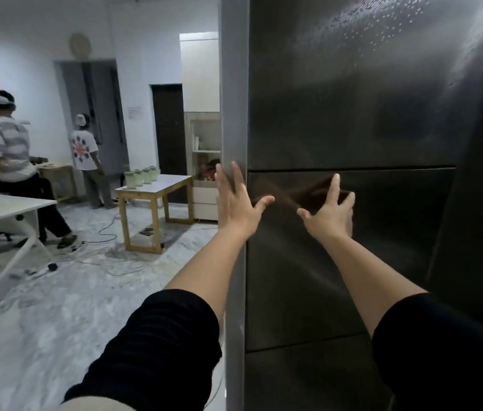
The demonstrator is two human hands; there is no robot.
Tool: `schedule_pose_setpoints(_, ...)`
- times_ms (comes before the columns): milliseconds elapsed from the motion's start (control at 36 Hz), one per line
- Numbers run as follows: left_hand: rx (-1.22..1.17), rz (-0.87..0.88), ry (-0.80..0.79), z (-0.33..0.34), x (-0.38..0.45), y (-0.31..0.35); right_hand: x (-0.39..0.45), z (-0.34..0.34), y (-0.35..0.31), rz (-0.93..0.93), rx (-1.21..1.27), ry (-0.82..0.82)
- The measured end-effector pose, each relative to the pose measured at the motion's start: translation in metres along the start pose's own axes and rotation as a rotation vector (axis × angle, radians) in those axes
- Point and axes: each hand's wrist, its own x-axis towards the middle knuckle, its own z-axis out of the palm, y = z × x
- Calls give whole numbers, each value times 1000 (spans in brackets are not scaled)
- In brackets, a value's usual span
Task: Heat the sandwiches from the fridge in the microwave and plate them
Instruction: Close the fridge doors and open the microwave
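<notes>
You're standing right up against the fridge (pixel 353 114), its dark steel doors filling the right half of the view. Both doors are closed; the seam btwn upper and lower door runs just above your fingertips. No sandwiches or microwave in sight, so can't tell where they sit.

Your left hand (pixel 236 203) is raised at the fridge's left edge, fingers spread and straight, thumb out to the right over the lower door. It holds nothing. Whether the fingertips actually touch the edge strip can't be told; they're blurred.

Your right hand (pixel 330 212) is up in front of the lower door, fingers extended and loosely spread, thumb out to the left, also holding nothing. Its reflection shows in the steel just beside it, so it's near or touching the door; can't say which.

Both forearms are bare, w/ black sleeves (pixel 157 345) pushed up toward the elbows.

Off to the left: a wooden-legged surface (pixel 157 185) carrying a few pale jars (pixel 141 176), a white surface on castors (pixel 3 206), cables across the marble floor (pixel 56 307), and two ppl w/ their backs to you, one in a striped shirt (pixel 6 149), one in a white printed tee (pixel 83 149).
</notes>
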Motion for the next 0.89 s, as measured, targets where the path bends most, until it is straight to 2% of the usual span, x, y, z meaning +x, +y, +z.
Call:
schedule_pose_setpoints(83, -32, 55, -5, 7, 11, -11, 7, 18, -5, 39, -6, 55)
schedule_pose_setpoints(306, -91, 54, -23, 27, 49, -29, 28, 38, -6, 65, -102, 102)
schedule_pose_setpoints(583, -175, -65, 64, 71, 104, -41, 77, 58, -2, -113, -401, 184)
schedule_pose_setpoints(694, -338, -134, -12, 83, 128, -41, 102, 65, 6, -193, -513, 217)
schedule_pose_setpoints(889, -362, -209, -122, 108, 169, -45, 136, 89, 13, -189, -594, 234)
